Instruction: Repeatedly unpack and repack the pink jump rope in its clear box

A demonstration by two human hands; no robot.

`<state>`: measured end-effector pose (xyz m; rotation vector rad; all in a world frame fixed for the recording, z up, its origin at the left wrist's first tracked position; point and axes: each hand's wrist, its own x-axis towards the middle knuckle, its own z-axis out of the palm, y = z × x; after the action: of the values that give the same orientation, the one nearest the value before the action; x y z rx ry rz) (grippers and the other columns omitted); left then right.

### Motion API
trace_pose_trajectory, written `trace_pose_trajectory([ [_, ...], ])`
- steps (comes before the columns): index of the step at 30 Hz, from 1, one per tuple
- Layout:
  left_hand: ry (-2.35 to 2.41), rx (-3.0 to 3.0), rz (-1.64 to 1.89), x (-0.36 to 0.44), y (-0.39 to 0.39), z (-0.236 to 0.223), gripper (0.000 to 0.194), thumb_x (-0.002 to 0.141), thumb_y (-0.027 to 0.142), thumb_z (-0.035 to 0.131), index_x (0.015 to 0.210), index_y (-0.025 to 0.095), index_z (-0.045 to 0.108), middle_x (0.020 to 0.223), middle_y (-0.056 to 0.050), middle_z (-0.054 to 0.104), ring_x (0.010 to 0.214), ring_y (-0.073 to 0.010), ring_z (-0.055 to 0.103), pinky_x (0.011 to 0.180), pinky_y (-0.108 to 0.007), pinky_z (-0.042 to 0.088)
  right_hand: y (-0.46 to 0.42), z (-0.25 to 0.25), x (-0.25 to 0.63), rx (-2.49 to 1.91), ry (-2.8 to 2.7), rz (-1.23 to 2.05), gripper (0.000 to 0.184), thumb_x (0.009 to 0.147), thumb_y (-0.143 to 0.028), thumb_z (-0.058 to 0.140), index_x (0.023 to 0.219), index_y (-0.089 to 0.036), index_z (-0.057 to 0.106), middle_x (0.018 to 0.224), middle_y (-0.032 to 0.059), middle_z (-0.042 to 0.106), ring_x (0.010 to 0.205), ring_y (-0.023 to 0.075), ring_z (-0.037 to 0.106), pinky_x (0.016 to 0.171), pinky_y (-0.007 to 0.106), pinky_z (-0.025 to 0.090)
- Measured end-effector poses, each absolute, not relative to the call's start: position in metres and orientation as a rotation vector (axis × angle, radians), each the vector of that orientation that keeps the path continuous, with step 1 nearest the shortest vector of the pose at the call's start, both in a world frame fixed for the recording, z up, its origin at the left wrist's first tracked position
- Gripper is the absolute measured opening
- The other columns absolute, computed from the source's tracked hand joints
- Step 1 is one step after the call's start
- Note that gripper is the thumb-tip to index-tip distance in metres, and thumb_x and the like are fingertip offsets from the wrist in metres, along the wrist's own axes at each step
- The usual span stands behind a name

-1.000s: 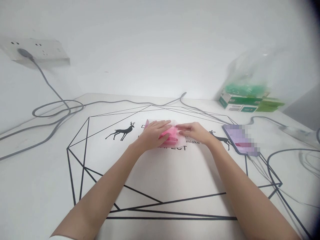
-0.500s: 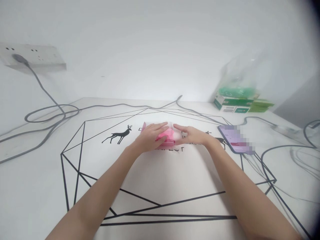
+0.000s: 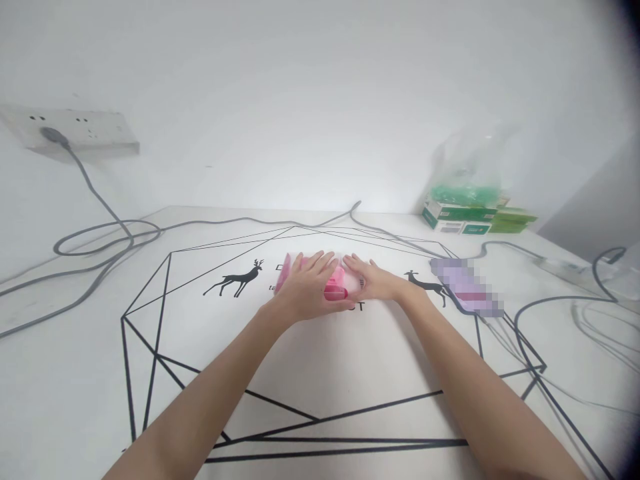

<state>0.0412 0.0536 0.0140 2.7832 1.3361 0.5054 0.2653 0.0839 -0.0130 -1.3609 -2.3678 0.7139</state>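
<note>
A small pink and clear-white packet [image 3: 336,293], with a darker pink rounded piece at its near side, lies on the table in front of me. My left hand [image 3: 307,287] rests over its left and middle part, fingers spread and stretched forward, thumb pointing right along the near edge. At the packet's right end, my right hand [image 3: 373,277] touches the pale part with fingers stretched out and thumb apart from them. Much of the packet is hidden under my left hand, so its exact kind cannot be made out.
The white table mat [image 3: 310,367] bears black lines and deer prints. A phone [image 3: 463,283] lies to the right. Green-and-white boxes [image 3: 453,217] with a clear bag stand at the back right. Grey cable [image 3: 225,220] runs along the back, from a wall socket [image 3: 95,130].
My left hand has shifted slightly right over the packet, its thumb now along the near edge. My right hand has moved left, closer against the packet's end. The view has tilted slightly.
</note>
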Motion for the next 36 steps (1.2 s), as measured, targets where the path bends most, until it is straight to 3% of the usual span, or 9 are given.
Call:
trace_pose_trajectory([
  [4, 1.326, 2.757, 0.394, 0.040, 0.051, 0.015, 0.097, 0.078, 0.082, 0.050, 0.154, 0.025, 0.029, 0.162, -0.011, 0.027, 0.149, -0.0389, 0.023, 0.119, -0.065, 0.011, 0.082, -0.010, 0.265, -1.365, -2.366, 0.740, 0.107, 0.069, -0.056, 0.077, 0.157, -0.026, 0.025, 0.163, 0.0132, 0.022, 0.153, 0.0341, 0.009, 0.121, 0.061, 0.003],
  [8, 1.282, 2.761, 0.351, 0.034, 0.052, 0.017, 0.090, 0.083, 0.080, 0.045, 0.155, 0.027, 0.030, 0.163, -0.011, 0.023, 0.150, -0.0384, 0.020, 0.119, -0.066, 0.007, 0.079, -0.005, 0.267, -1.369, -2.348, 0.738, 0.108, 0.069, -0.055, 0.078, 0.158, -0.025, 0.024, 0.164, 0.0128, 0.021, 0.152, 0.0341, 0.012, 0.123, 0.057, 0.010],
  [11, 1.264, 2.733, 0.299, 0.030, 0.054, 0.019, 0.087, 0.085, 0.078, 0.043, 0.154, 0.027, 0.031, 0.163, -0.011, 0.022, 0.150, -0.0395, 0.018, 0.117, -0.069, 0.006, 0.080, -0.007, 0.269, -1.335, -2.330, 0.694, 0.090, 0.079, -0.040, 0.069, 0.157, -0.025, 0.026, 0.163, 0.0099, 0.022, 0.151, 0.0320, 0.021, 0.122, 0.054, 0.021],
  [14, 1.277, 2.697, 0.276, 0.027, 0.055, 0.019, 0.087, 0.084, 0.078, 0.044, 0.155, 0.029, 0.029, 0.165, -0.008, 0.018, 0.150, -0.0422, 0.013, 0.116, -0.071, 0.005, 0.083, -0.011, 0.267, -1.362, -2.307, 0.617, 0.076, 0.085, -0.025, 0.055, 0.156, -0.025, 0.030, 0.161, 0.0067, 0.030, 0.147, 0.0296, 0.032, 0.122, 0.053, 0.024],
  [20, 1.290, 2.679, 0.312, 0.025, 0.054, 0.018, 0.087, 0.083, 0.079, 0.046, 0.154, 0.032, 0.031, 0.164, -0.006, 0.021, 0.148, -0.0480, 0.013, 0.114, -0.075, 0.006, 0.084, -0.009, 0.250, -1.473, -2.240, 0.475, 0.064, 0.091, -0.025, 0.047, 0.153, -0.024, 0.036, 0.156, 0.0056, 0.040, 0.146, 0.0287, 0.035, 0.121, 0.053, 0.023],
  [25, 1.282, 2.693, 0.326, 0.023, 0.054, 0.018, 0.085, 0.084, 0.078, 0.047, 0.155, 0.036, 0.027, 0.164, -0.004, 0.023, 0.147, -0.0503, 0.013, 0.113, -0.076, 0.005, 0.099, -0.005, 0.243, -1.523, -2.133, 0.614, 0.062, 0.091, -0.022, 0.045, 0.153, -0.023, 0.039, 0.147, 0.0080, 0.053, 0.137, 0.0305, 0.048, 0.114, 0.051, 0.038],
  [31, 1.296, 2.646, 0.220, 0.023, 0.053, 0.020, 0.090, 0.083, 0.079, 0.045, 0.158, 0.039, 0.015, 0.166, 0.001, 0.015, 0.148, -0.0500, 0.006, 0.113, -0.075, -0.003, 0.112, -0.012, 0.241, -1.391, -2.031, 0.651, 0.062, 0.085, -0.014, 0.044, 0.146, -0.016, 0.049, 0.142, 0.0084, 0.058, 0.133, 0.0231, 0.053, 0.114, 0.039, 0.038],
  [36, 1.329, 2.614, 0.182, 0.024, 0.050, 0.024, 0.092, 0.082, 0.081, 0.042, 0.158, 0.036, 0.017, 0.166, 0.002, 0.011, 0.150, -0.0463, 0.004, 0.116, -0.070, -0.005, 0.107, -0.016, 0.240, -1.479, -2.089, 0.659, 0.065, 0.088, -0.016, 0.045, 0.152, -0.023, 0.040, 0.131, 0.0099, 0.066, 0.111, 0.0262, 0.067, 0.098, 0.043, 0.051],
])
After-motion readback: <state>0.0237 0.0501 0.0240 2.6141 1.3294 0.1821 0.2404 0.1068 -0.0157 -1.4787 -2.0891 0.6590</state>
